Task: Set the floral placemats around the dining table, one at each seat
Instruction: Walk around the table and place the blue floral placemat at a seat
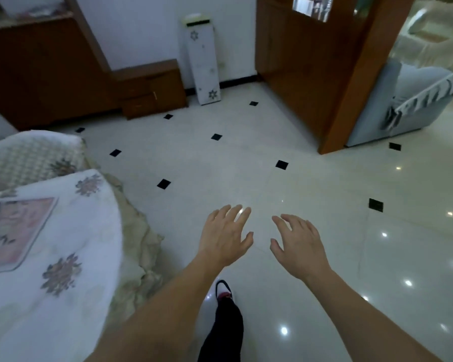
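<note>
A pink floral placemat (16, 231) lies flat on the round dining table (76, 296), which wears a white flowered cloth and fills the lower left. My left hand (226, 236) and my right hand (300, 244) hover side by side over the tiled floor, to the right of the table. Both are palm down with fingers spread and hold nothing. A covered chair (32, 158) stands at the table's far side.
The glossy white tile floor (246, 165) with small black insets stretches ahead. A low wooden cabinet (152, 87) and a tall white box (203, 64) stand against the far wall. A wooden partition (311, 69) and a grey sofa (416, 103) are at the right.
</note>
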Tool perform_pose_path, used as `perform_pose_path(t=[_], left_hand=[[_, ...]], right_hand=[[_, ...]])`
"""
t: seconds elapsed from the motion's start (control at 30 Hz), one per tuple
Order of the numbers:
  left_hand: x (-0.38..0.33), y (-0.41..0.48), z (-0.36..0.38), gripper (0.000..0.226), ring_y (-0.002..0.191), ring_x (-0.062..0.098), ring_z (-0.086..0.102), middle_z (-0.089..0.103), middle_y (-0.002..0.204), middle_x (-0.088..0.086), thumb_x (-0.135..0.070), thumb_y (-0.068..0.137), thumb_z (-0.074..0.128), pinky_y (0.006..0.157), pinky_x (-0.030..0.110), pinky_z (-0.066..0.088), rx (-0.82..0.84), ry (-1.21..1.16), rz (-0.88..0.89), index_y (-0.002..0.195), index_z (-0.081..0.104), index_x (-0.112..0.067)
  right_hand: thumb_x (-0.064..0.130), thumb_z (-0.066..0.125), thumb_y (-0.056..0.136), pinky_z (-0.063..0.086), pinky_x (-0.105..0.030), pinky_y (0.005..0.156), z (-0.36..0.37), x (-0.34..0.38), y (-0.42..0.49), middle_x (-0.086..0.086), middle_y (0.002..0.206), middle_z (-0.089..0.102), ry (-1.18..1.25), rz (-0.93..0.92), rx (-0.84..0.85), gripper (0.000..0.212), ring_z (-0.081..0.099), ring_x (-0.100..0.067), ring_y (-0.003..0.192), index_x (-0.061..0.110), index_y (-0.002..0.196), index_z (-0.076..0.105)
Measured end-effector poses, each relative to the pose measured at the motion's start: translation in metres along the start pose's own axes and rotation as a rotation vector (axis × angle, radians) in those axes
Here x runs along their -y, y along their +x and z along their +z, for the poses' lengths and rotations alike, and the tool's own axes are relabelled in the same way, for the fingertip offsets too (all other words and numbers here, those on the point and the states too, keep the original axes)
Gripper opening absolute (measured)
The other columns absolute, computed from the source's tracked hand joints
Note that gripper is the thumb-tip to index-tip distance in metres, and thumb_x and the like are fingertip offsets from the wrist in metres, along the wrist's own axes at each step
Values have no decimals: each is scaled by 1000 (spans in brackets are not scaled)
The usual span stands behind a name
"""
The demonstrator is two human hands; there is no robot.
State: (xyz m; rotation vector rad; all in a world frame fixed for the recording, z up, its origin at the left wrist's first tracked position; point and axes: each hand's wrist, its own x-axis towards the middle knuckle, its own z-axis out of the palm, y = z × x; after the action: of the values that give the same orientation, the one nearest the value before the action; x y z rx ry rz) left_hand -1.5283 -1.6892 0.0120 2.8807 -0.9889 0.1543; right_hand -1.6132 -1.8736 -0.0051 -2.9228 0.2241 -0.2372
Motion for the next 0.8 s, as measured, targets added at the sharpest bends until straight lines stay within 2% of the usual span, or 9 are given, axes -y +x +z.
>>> perform_pose_path(t=[0.2,0.47,0.8], left_hand=[[91,73,12,58,121,25,57,61,133,2,-52,86,48,99,41,48,-72,-40,-128,136,52,-22],[223,184,7,60,124,24,52,56,139,2,-56,89,38,102,42,43,-112,-37,-224,139,47,-23],[353,278,28,59,121,23,55,59,134,0,-56,86,39,98,41,45,-89,-34,-383,134,53,-24]], right_hand=[[35,65,82,42,-47,104,21,26,139,-7,125,63,-23,-118,-44,50,57,-26,118,18,129,58],[35,64,83,42,-43,102,57,93,314,-7,126,62,-37,-259,-50,50,56,-24,118,19,130,57],[35,67,81,45,-45,100,103,155,479,-6,123,63,33,-320,-27,51,57,-24,115,18,128,59]])
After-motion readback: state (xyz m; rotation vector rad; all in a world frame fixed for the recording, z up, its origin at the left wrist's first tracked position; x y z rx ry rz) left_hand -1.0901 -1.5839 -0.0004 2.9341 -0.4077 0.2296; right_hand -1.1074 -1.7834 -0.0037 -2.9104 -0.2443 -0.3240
